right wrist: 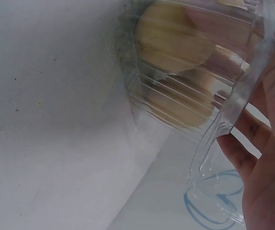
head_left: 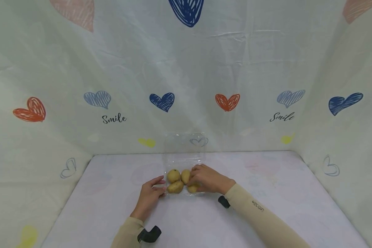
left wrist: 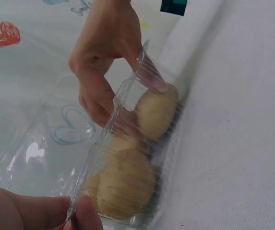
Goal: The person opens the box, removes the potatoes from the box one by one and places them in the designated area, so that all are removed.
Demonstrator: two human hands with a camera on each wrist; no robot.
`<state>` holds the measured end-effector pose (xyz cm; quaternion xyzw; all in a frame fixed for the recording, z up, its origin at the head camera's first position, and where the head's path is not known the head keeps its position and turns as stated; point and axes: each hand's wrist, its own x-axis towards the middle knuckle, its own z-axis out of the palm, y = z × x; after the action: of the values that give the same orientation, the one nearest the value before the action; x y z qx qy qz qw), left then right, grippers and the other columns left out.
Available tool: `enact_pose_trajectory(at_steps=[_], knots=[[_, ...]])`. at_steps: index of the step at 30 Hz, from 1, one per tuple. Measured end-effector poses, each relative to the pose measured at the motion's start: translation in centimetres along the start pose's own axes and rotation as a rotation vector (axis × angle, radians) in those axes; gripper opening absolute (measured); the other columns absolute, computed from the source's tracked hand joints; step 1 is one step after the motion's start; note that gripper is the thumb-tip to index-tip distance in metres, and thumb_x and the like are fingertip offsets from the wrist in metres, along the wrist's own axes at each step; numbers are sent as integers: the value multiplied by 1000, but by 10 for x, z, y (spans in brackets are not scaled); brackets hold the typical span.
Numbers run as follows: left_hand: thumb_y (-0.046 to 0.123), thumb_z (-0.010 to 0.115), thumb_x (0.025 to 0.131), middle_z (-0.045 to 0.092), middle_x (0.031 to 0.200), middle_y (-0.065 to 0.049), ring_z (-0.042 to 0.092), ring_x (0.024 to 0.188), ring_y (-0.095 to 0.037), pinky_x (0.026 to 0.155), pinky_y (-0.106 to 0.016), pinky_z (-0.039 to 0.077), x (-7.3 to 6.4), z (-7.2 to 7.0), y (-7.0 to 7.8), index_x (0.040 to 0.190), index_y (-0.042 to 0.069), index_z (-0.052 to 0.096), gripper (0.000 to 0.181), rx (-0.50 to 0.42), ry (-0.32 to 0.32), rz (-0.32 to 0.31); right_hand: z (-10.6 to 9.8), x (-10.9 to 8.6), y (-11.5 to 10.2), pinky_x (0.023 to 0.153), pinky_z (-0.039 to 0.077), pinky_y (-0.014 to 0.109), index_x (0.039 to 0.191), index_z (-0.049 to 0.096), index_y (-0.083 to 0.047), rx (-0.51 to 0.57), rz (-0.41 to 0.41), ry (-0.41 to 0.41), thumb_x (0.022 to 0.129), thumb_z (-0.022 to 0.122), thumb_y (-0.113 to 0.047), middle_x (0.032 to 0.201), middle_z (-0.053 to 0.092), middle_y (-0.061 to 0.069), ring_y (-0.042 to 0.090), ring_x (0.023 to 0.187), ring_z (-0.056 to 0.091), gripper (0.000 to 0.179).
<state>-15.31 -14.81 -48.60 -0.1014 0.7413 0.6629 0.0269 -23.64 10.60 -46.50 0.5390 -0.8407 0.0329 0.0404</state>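
From the head camera, a clear plastic box (head_left: 183, 172) sits on the counter (head_left: 266, 213) straight ahead of the person, its lid (head_left: 184, 146) standing open against the back cloth. Four potatoes (head_left: 174, 175) lie inside in a two-by-two cluster. The left hand (head_left: 150, 195) is at the box's near left corner, and the right hand (head_left: 208, 179) reaches over its right side, lying on the potatoes there. Both hands are at the box; neither is much nearer.

From the left wrist, the left hand (left wrist: 41, 211) pinches the box's rim (left wrist: 87, 187) between thumb and finger. The right hand (left wrist: 106, 52) curls its fingers (left wrist: 149, 76) down over the far rim, a fingertip against a potato (left wrist: 157, 111).

From the right wrist, the ribbed wall of the box (right wrist: 176, 96) fills the view with potatoes (right wrist: 173, 40) behind it. The right hand (right wrist: 267, 163) appears to grip the wall's edge, though blur makes the hold uncertain.
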Motion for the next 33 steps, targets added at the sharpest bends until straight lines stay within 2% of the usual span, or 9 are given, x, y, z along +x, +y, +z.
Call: enact_pose_trajectory(at_steps=[5,10,15,17,22,33], knots=[[-9,66,96,61,131,-28,65,85,-13,71,-22,59,0,0,0,144,-15,53,50,-8,2,0,-4,0,-1,105,50,39,112,85,-26,-21,-7,4,84,92,-23,106,76,-11,21,115,61,29],[-11,65,96,60,130,-28,65,84,-13,71,-23,59,1,0,-1,144,-16,53,49,-22,4,-1,-4,2,0,102,51,38,108,85,-29,-44,-14,12,84,91,-22,101,75,-14,20,113,61,26],[-12,65,96,60,130,-28,65,84,-13,71,-23,60,0,1,0,144,-16,53,49,-28,5,-1,-6,7,-2,99,52,38,97,82,-32,-73,-30,2,82,90,-19,92,72,-16,20,111,61,21],[-11,65,96,60,130,-29,65,85,-13,72,-23,60,0,1,1,144,-17,52,50,-29,2,4,-8,9,-2,102,52,40,95,81,-32,-74,-27,-16,82,90,-18,91,72,-16,22,114,62,21],[-11,66,95,60,130,-30,65,83,-13,71,-23,59,1,1,0,143,-17,52,50,-19,0,15,-9,10,-2,109,51,44,102,84,-30,-48,-11,-50,82,91,-16,96,77,-14,28,123,63,25],[-11,66,95,60,129,-30,66,82,-12,70,-23,59,1,1,1,144,-16,53,51,-6,2,13,-7,9,1,109,49,42,111,85,-27,34,34,-55,84,90,-21,105,78,-14,24,121,62,27]])
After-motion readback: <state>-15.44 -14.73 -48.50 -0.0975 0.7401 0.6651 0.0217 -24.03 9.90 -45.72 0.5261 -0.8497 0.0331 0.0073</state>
